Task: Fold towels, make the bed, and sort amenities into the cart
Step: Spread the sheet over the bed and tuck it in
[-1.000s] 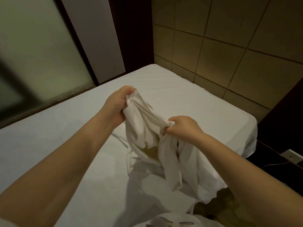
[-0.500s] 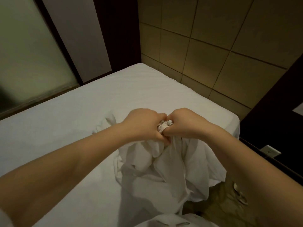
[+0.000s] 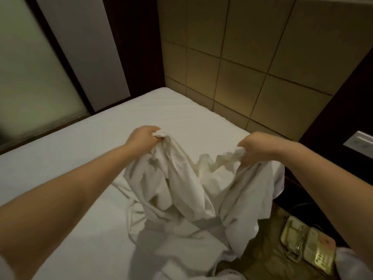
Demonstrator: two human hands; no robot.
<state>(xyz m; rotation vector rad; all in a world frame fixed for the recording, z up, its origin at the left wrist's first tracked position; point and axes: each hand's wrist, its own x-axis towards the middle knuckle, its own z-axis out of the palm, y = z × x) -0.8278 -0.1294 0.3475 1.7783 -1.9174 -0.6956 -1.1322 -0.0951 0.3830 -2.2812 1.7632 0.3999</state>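
Note:
A crumpled white sheet (image 3: 185, 195) hangs in loose folds over the near right part of the bed (image 3: 80, 158), which is covered in a smooth white fitted sheet. My left hand (image 3: 141, 138) grips one bunched edge of the sheet, raised above the mattress. My right hand (image 3: 254, 147) grips another part of the same edge further right. The edge sags between both hands, and the rest of the cloth trails down toward me and over the bed's right side.
A padded tan headboard wall (image 3: 252, 67) runs behind the bed. A frosted glass panel (image 3: 30, 77) and dark frame stand at the left. A beige telephone (image 3: 308, 247) lies on the bedside surface at lower right; a wall socket plate (image 3: 361, 142) sits at right.
My hands were together on the bunched cloth half a second ago; they have pulled apart, left hand going left and right hand right, spreading the sheet's edge between them.

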